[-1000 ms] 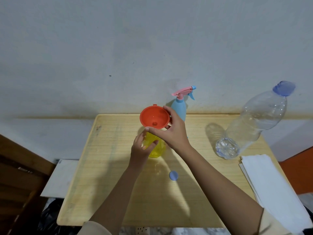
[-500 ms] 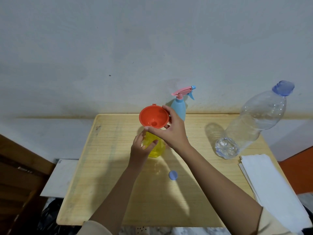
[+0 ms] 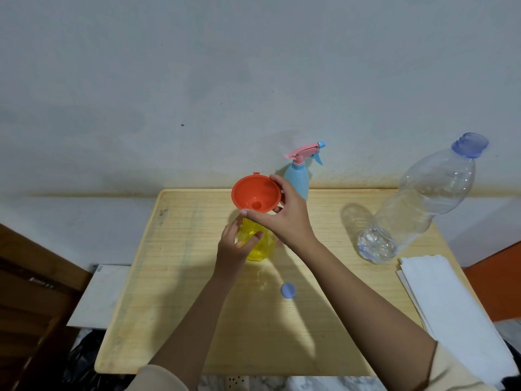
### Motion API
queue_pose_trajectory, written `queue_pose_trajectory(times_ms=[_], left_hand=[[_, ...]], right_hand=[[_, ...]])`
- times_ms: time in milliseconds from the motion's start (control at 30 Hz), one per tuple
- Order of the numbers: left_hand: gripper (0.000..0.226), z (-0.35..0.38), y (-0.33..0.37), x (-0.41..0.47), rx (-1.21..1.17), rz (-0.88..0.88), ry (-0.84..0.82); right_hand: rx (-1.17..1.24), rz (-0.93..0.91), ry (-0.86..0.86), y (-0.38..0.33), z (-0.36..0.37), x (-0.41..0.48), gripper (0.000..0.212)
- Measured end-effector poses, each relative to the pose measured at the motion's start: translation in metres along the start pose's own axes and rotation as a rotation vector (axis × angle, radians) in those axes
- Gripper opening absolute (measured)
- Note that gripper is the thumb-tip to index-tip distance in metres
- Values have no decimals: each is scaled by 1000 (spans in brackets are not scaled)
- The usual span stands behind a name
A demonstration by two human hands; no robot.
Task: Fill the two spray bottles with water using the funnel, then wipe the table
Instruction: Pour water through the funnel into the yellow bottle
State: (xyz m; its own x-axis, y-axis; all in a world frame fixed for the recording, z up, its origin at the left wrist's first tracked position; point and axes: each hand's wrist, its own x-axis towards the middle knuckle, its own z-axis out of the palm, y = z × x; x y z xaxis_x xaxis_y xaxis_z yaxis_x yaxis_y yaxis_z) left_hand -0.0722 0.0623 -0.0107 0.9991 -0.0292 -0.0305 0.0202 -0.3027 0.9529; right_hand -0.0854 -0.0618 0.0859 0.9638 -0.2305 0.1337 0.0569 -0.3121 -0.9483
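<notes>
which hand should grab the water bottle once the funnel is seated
Right, probably. The right hand holds the orange funnel and is nearer the water bottle, which stands to its right; the left hand grips the yellow spray bottle, steadying it.

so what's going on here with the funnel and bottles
A person's right hand holds the orange plastic funnel at the top of the yellow see-through spray bottle, which the left hand grips on the wooden table. The blue spray bottle with pink trigger stands behind. The large clear plastic water bottle sits untouched at right.
</notes>
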Motion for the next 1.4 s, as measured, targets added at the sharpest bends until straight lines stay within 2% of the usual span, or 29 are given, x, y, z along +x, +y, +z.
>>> queue_pose_trajectory(times_ms=[367,500,667,833,1000,1167,1267,1400], left_hand=[[65,-1,2,-1,-16,-25,-8],[54,-1,3,-1,10,-14,-9],[55,-1,2,-1,25,-11,-17],[46,-1,4,-2,15,-11,-18],[72,-3,4,-4,16,-5,-34],[73,-4,4,-4,-4,14,-47],[72,-5,2,-4,5,26,-54],[73,-5,2,-4,6,31,-66]], right_hand=[[-12,1,-5,0,0,0,86],[-10,2,-4,0,1,0,86],[-19,2,-4,2,1,1,86],[-49,20,-7,10,4,-1,87],[74,84,51,6,-4,3,78],[167,91,156,5,-36,16,77],[103,115,242,25,-63,18,81],[-119,246,250,68,-93,6,83]])
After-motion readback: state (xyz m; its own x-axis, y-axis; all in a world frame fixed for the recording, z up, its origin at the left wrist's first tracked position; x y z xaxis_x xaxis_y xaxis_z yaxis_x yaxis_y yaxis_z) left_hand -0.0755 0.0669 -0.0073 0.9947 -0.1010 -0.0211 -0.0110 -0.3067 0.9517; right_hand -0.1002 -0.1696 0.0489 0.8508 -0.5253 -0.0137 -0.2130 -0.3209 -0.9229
